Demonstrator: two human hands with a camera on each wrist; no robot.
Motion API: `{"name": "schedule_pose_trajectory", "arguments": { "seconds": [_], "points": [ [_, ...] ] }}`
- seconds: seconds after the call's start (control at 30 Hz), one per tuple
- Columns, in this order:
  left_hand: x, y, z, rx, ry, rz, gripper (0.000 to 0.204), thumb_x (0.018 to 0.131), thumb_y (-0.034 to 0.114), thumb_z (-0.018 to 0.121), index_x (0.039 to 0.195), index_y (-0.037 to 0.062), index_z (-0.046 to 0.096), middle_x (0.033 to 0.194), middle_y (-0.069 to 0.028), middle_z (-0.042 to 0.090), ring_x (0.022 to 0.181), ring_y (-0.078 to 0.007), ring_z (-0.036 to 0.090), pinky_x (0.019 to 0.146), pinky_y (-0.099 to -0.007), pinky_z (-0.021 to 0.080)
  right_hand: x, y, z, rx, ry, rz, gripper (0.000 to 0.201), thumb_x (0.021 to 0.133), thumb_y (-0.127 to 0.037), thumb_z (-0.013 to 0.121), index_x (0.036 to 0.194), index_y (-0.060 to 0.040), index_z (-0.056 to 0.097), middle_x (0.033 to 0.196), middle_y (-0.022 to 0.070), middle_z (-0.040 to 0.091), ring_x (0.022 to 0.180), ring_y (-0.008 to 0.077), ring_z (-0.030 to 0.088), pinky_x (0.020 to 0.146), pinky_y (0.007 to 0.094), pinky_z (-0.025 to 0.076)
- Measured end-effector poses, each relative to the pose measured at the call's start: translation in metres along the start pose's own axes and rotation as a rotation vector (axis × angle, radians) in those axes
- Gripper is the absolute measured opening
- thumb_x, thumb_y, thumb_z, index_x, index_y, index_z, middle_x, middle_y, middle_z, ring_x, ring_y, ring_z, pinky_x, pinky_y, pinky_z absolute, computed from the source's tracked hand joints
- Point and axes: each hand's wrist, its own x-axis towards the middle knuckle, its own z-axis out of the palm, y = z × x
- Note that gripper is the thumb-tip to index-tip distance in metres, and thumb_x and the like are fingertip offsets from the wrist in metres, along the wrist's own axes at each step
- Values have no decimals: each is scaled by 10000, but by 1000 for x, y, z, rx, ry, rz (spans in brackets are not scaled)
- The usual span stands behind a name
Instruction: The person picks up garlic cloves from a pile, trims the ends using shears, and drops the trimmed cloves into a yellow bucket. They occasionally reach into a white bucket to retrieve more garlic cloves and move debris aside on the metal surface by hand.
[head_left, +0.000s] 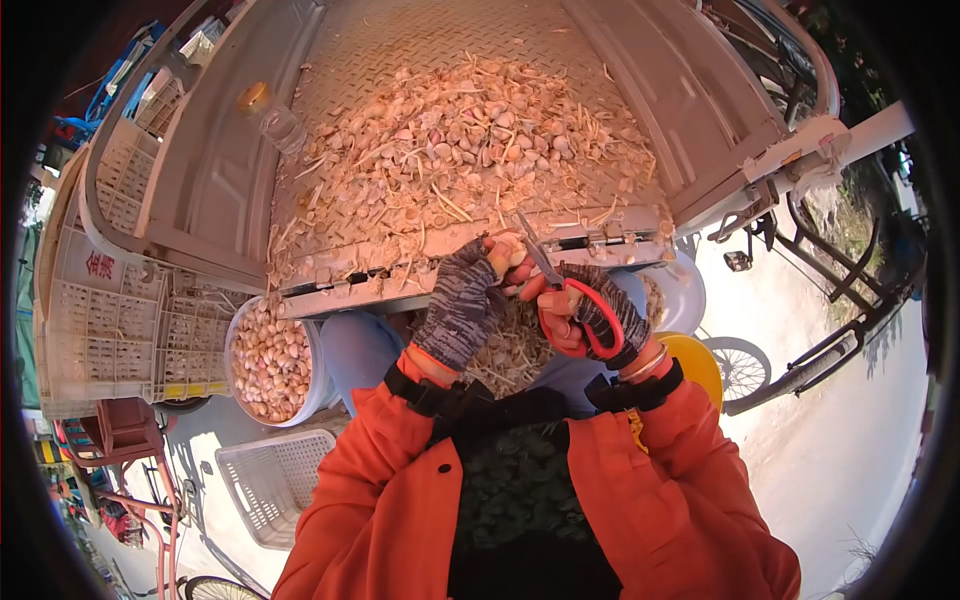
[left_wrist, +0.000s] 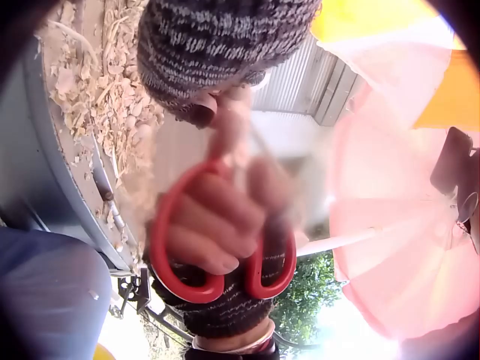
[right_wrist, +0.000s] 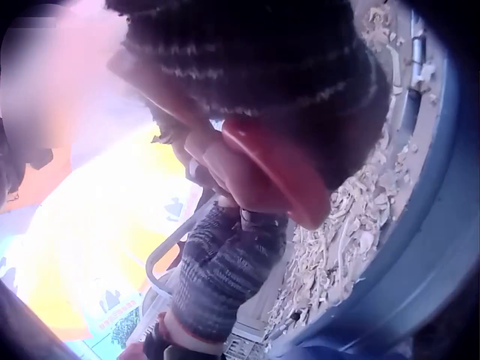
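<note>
My left hand point(head_left: 462, 300), in a dark knitted fingerless glove, pinches a pale garlic bulb point(head_left: 512, 248) between thumb and fingers at the bed's near edge. In a matching glove, my right hand point(head_left: 612, 325) grips red-handled scissors point(head_left: 603, 312), fingers through the loops. Their metal blades point up and left, right beside the garlic. The left wrist view shows the red loops point(left_wrist: 166, 259) around the right fingers. In the right wrist view, one red loop point(right_wrist: 277, 172) crosses in front of the fingers, and the left glove point(right_wrist: 225, 262) is beyond it.
A heap of garlic point(head_left: 490, 135) with husks and stalks covers part of the metal truck bed point(head_left: 430, 30). A jar point(head_left: 275, 120) lies at its left wall. Below left stand a bucket of cloves point(head_left: 270, 360) and a white crate point(head_left: 275, 485). A yellow bucket point(head_left: 697, 368) is at right.
</note>
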Motion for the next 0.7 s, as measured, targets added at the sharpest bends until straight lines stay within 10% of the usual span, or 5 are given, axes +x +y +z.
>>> {"name": "schedule_pose_trajectory", "arguments": {
  "seconds": [0.27, 0.43, 0.53, 0.67, 0.7],
  "points": [
    [-52, 79, -128, -305, 103, 247, 142, 931, 164, 564, 993, 38, 541, 826, -85, 537, 670, -118, 481, 580, -242, 414, 34, 0, 4, 191, 211, -236, 302, 949, -225, 511, 1108, 30, 527, 610, -3, 442, 529, 108, 430, 507, 256, 361],
    [-166, 151, -283, 802, 1066, 539, 212, 952, 257, 552, 1060, 76, 573, 809, 21, 542, 652, -61, 454, 556, -214, 385, 45, 19, -8, -210, 278, 4, 264, 952, -165, 516, 1108, 43, 560, 665, -21, 504, 614, 81, 491, 624, 205, 425],
    [-208, 173, -402, 1536, 1150, 417, 410, 859, 208, 620, 1235, 61, 543, 1157, -131, 566, 1049, -252, 536, 920, -356, 428, 64, 38, -20, -479, 435, -155, 251, 857, -129, 641, 1073, -10, 600, 800, 61, 653, 677, 118, 591, 676, 258, 483],
    [-190, 185, -321, 1976, 1371, -203, 581, 763, 185, 670, 1294, 24, 496, 1320, -226, 485, 1240, -371, 448, 1046, -427, 352, 87, 1, -28, -1430, 657, -247, 339, 745, -168, 690, 1069, -93, 624, 802, 161, 642, 737, 312, 638, 708, 370, 511],
    [-186, 178, -324, 2074, 1322, -6, 555, 775, 178, 670, 1280, 14, 510, 1300, -217, 508, 1227, -356, 470, 1036, -409, 362, 91, -10, -29, -1424, 657, -244, 339, 745, -168, 690, 1069, -93, 624, 802, 161, 642, 737, 312, 638, 708, 370, 511]
  ]
}}
